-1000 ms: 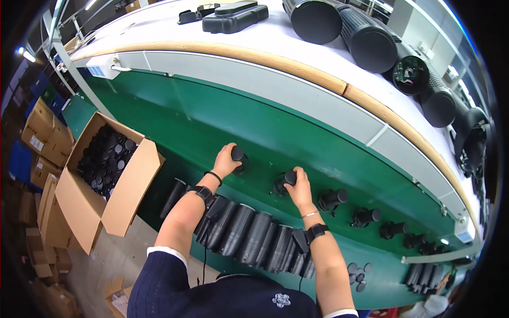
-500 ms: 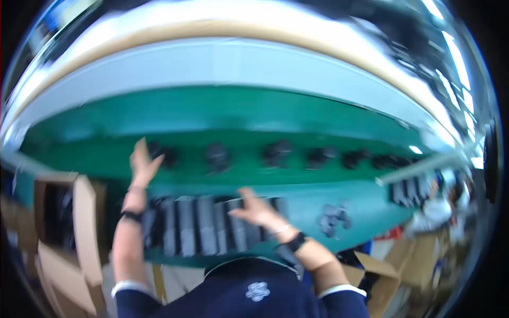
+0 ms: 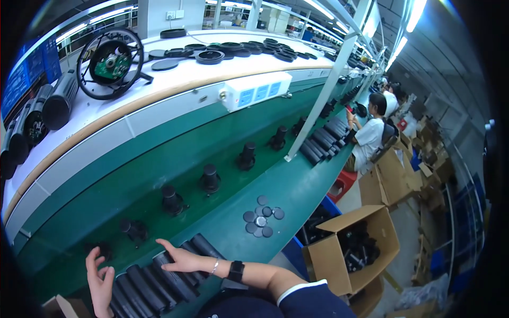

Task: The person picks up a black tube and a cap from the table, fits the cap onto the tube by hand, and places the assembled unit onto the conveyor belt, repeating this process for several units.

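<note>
My left hand [image 3: 99, 281] is raised at the lower left with its fingers apart, beside a dark part [image 3: 101, 249] on the green conveyor belt. Nothing shows in its grasp. A row of black cylindrical tubes [image 3: 139, 288] lies side by side on the green bench in front of me. Over these tubes reaches my right hand [image 3: 183, 261], thumb and fingers spread; whether it touches one I cannot tell. Upright black parts with wider bases, such as this black part [image 3: 170, 201], stand spaced along the belt beyond the tubes.
Round black discs [image 3: 259, 222] lie on the bench to the right. A metal post [image 3: 328, 98] rises from the bench. Farther along, a co-worker [image 3: 371, 132] sits by more black tubes [image 3: 323, 140]. An open carton [image 3: 352, 254] holds black parts. A white shelf [image 3: 185, 74] carries rings and a wheel-like frame [image 3: 110, 63].
The view has swung to the right, bringing the co-worker, post and cartons into plain sight. Both hands remain open, the left near the belt and the right over the tubes.
</note>
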The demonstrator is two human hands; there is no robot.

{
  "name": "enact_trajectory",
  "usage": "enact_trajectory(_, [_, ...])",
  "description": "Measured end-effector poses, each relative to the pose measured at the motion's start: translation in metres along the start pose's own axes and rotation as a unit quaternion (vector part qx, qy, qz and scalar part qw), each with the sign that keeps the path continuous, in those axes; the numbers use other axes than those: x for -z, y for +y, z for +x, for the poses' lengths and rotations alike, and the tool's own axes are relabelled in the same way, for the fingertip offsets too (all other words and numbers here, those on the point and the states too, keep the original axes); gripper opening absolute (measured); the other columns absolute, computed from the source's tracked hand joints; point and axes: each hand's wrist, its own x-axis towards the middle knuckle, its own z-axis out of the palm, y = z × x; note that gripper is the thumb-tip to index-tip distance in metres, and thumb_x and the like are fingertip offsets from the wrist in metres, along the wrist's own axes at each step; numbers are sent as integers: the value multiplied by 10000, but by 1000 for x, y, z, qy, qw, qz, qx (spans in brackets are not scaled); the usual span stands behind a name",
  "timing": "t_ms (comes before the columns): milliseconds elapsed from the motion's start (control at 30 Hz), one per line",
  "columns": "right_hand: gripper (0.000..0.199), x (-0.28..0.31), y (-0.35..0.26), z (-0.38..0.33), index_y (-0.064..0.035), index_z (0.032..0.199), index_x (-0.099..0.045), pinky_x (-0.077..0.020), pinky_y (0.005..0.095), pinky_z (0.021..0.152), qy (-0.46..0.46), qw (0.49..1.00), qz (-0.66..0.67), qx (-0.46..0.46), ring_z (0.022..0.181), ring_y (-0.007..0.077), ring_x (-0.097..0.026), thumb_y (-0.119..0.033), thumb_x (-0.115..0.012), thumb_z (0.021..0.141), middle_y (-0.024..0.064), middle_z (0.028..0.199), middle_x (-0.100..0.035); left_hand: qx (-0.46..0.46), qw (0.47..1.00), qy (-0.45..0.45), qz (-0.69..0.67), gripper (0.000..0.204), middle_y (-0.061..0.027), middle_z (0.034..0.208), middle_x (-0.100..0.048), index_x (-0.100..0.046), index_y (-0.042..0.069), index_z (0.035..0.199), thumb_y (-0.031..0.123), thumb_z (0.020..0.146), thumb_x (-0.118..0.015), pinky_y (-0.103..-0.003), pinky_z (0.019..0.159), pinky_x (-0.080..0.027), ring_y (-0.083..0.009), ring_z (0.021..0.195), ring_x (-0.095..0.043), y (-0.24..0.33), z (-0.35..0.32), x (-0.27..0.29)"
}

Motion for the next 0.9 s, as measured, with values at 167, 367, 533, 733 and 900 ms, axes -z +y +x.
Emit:
enact_trajectory(167, [966, 80, -45, -65, -123, 1486, -49, -480, 364, 733, 18, 999, -28, 1, 775, 297, -596, -167, -697, 770, 188, 1029, -585, 10, 981, -180, -74, 426, -75, 1102, -561, -529, 1, 1198, 1, 785, -631, -229, 776, -480, -129, 1001, -552, 39, -18, -82])
enact_trajectory(367, [953, 118, 11, -129, -150, 1483, -146, -504, 447, 838, 168, 951, -199, 167, 1037, 399, -571, -156, -721, 723, 202, 1266, -508, -21, 975, -212, -68, 780, -105, 1272, -445, -316, 96, 1362, 48, 717, -752, -339, 899, -481, -229, 1206, -451, 48, -34, -255])
enact_trajectory(533, [878, 146, 42, -177, -148, 1462, -215, -512, 434, 743, 226, 942, -198, 152, 919, 368, -591, -119, -699, 729, 160, 1099, -538, -154, 980, -111, -53, 846, -160, 1176, -525, -317, 14, 1334, 152, 668, -820, -344, 871, -483, -241, 1067, -566, 37, -41, -359])
enact_trajectory(733, [862, 199, 58, -217, -165, 1462, -227, -467, 410, 903, 107, 981, -127, 103, 1098, 357, -542, -44, -663, 728, 165, 1228, -509, -49, 975, -172, -130, 635, -125, 1029, -588, -415, 31, 1101, 160, 652, -844, -326, 829, -482, -198, 961, -598, 49, -46, -395])
enact_trajectory(900, [851, 216, 95, -211, -155, 1458, -250, -423, 404, 980, 51, 979, -117, 157, 1204, 349, -481, 0, -645, 720, 171, 1334, -441, -59, 964, -241, -94, 632, -57, 997, -556, -420, 41, 1100, 120, 647, -853, -282, 808, -472, -139, 921, -558, 37, -48, -411])
